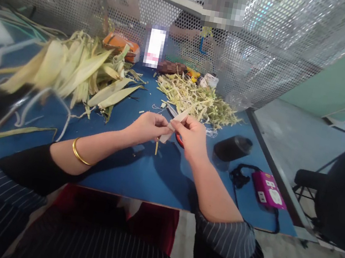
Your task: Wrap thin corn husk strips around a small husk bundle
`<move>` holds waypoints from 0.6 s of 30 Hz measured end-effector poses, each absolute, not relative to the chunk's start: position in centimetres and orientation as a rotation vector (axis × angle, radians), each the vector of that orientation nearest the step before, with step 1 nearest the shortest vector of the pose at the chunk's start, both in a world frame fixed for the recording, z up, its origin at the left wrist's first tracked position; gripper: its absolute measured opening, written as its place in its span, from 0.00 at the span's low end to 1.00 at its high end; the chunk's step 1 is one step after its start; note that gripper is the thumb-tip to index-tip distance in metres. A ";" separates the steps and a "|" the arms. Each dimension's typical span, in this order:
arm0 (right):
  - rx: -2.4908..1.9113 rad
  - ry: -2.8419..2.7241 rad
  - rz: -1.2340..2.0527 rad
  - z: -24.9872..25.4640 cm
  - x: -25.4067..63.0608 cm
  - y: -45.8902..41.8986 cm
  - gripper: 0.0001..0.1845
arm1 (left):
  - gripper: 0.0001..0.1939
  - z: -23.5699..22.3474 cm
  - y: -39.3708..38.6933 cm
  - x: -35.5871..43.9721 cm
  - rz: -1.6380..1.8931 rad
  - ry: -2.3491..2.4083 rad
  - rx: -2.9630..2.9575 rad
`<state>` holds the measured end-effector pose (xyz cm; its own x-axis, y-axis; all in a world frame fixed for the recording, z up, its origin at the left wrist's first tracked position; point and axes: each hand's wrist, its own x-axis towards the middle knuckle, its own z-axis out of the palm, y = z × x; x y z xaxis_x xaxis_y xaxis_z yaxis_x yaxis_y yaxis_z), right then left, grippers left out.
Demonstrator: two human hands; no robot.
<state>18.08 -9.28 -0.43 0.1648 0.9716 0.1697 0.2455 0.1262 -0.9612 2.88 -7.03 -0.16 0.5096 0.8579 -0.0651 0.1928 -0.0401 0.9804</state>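
- The left hand (148,127) and the right hand (191,136) meet above the middle of the blue table (137,176), near its front half.
- Both hands hold one pale husk strip (176,123). The left fingers are closed on its lower end; the right thumb and fingers pinch its upper part. The strip is clear of the table surface.
- A thin sliver (156,147) hangs down below the left hand; whether it is part of the strip cannot be told.
- A gold bangle (79,155) sits on the left forearm.
- Progress, as a judgement: a heap of whole husks (79,70) lies to the left and a pile of fine shreds (197,100) lies behind the hands. The shred pile suggests a good share is processed; the husk heap suggests much is left.
- A red-handled item (179,140) lies under the right hand, mostly hidden; it cannot be identified.
- To the right stand a black round container (232,148) and a pink power strip (270,190) with a black cable.
- At the back of the table lie an orange object (120,44) and small mixed items.
- A perforated metal screen (274,44) closes off the far side of the table. Other people sit behind it, seen only dimly.
- The floor on the right is grey concrete; a black chair (344,195) stands there, well apart from the table.
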 end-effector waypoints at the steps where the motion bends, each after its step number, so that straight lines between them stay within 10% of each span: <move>1: -1.338 -1.296 0.839 -0.4 18.0 -9.3 0.09 | 0.10 0.0 -7.1 2.9 0.659 0.924 1.506; 18: -1.182 -1.050 0.681 0.6 20.1 -8.4 0.09 | 0.10 -0.9 -7.5 3.1 0.615 0.866 1.659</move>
